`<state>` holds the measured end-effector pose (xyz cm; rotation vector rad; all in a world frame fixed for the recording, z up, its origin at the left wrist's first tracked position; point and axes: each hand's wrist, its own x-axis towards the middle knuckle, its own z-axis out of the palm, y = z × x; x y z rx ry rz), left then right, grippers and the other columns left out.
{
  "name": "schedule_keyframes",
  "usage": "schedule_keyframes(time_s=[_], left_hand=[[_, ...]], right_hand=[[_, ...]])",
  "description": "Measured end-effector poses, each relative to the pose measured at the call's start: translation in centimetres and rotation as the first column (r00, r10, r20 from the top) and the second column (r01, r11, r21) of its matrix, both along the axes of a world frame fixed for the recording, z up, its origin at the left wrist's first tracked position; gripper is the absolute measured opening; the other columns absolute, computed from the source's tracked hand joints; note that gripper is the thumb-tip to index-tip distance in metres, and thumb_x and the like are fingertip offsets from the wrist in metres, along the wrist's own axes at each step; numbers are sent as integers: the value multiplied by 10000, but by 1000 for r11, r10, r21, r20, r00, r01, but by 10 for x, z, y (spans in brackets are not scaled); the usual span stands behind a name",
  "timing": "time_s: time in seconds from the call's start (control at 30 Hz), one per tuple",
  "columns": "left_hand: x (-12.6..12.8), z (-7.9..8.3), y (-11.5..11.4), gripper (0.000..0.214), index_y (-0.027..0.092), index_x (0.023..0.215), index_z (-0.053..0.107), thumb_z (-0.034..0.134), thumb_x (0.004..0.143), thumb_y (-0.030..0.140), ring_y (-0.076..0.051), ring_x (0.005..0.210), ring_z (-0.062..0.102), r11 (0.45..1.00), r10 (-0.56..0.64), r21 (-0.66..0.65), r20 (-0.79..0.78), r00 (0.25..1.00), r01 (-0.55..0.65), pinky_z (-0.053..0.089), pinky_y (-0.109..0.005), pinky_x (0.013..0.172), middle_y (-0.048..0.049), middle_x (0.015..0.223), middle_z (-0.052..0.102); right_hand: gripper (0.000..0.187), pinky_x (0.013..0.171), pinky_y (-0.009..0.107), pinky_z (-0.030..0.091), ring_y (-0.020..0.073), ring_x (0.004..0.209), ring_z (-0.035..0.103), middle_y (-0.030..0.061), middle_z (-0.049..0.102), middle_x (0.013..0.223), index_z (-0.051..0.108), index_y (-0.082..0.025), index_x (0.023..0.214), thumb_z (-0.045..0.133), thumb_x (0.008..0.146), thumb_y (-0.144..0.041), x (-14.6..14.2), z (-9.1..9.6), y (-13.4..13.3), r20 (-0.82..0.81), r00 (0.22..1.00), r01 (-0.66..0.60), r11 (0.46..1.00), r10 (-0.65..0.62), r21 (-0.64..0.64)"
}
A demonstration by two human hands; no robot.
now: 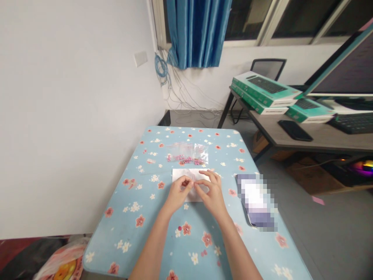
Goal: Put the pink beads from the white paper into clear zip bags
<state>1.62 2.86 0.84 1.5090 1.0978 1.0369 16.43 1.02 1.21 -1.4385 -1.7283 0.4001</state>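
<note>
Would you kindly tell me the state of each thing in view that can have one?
Left hand: curled in a pinch
Right hand: pinching alongside it, other fingers spread
White sheet: lying flat, partly hidden
Clear plastic bags: lying flat, pink pieces inside
Pixelated device: flat, display unreadable
Black phone: flat, screen dark
Green keyboard boxes: two stacked, one beside
Blue curtain: hanging in folds
Blue cable: coiled

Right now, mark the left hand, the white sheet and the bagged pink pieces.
Left hand [177, 193]: head view, on the back of the hand.
White sheet [178, 173]: head view, on its bare upper-left part.
Bagged pink pieces [188, 160]: head view, on the cluster midway along the row.
</note>
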Motion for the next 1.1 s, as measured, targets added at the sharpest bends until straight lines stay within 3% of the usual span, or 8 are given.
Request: schedule_keyframes(time_s=[0.23, 0.4, 0.57, 0.77, 0.87, 0.93, 1.03, 1.1], left_hand=[[0, 6, -3, 157, 178, 791, 613, 602, 794, 334, -138, 721, 583, 996, 59, 73, -79, 995, -53, 456, -250, 720, -8, 769, 641], [0, 4, -3, 159, 188, 799, 626, 534, 841, 311, -149, 744, 605, 990, 90, 117, -131, 987, -75, 459, -257, 734, -11, 779, 666], [1, 5, -8, 173, 201, 775, 615, 489, 872, 269, -164, 753, 582, 939, 191, 334, -309, 932, -82, 425, -278, 727, -25, 758, 647], [2, 7, -14, 169, 193, 774, 577, 459, 888, 231, -170, 736, 563, 856, 294, 512, -374, 879, -68, 408, -296, 712, -37, 733, 626], [1, 7, -14, 135, 192, 788, 568, 466, 874, 208, -167, 733, 562, 844, 289, 534, -372, 882, -51, 420, -301, 715, -34, 731, 617], [0, 8, -14, 97, 191, 911, 572, 524, 833, 223, -186, 834, 579, 827, 294, 559, -356, 887, -49, 442, -324, 775, -55, 850, 631], [-2, 8, -13, 542, 195, 1206, 468, 665, 711, 293, -258, 1111, 512, 792, 316, 610, -376, 871, -24, 420, -408, 931, -119, 1189, 548], [-3, 8, -13, 730, 203, 1307, 383, 706, 660, 308, -293, 1212, 439, 775, 330, 632, -419, 846, 10, 381, -447, 989, -140, 1322, 455]], right_hand=[[165, 1011, 524, 319, 289, 1183, 400, 66, 596, 1153, 716, -251, 814, 559, 834, -297, 2, 3, -1, 11, 1000, -17, 1000, 17, 23], [160, 995, 516, 317, 296, 1208, 374, 61, 580, 1153, 696, -263, 827, 548, 854, -317, 0, 5, -3, 115, 993, -2, 995, -10, 102], [108, 957, 485, 326, 293, 1170, 417, 54, 586, 1095, 658, -243, 729, 586, 806, -268, -7, 6, -5, 141, 979, 118, 973, -148, 200], [88, 938, 488, 316, 299, 1091, 464, 70, 593, 1018, 646, -221, 696, 595, 765, -208, 1, 13, -5, 80, 918, 343, 880, -387, 328], [92, 928, 468, 334, 281, 1063, 486, 58, 598, 988, 637, -227, 697, 580, 765, -204, 3, 15, -5, 50, 946, 289, 900, -321, 326], [97, 923, 460, 345, 272, 1054, 493, 53, 603, 971, 632, -232, 705, 567, 772, -205, 2, 17, -6, 20, 967, 236, 924, -253, 300], [100, 918, 454, 359, 259, 1022, 505, 50, 612, 945, 629, -235, 716, 555, 779, -209, -1, 18, -6, -43, 988, 152, 956, -146, 251], [105, 893, 433, 383, 238, 968, 526, 46, 617, 929, 626, -232, 718, 548, 783, -204, -3, 18, -6, -88, 995, 66, 977, -49, 204]])
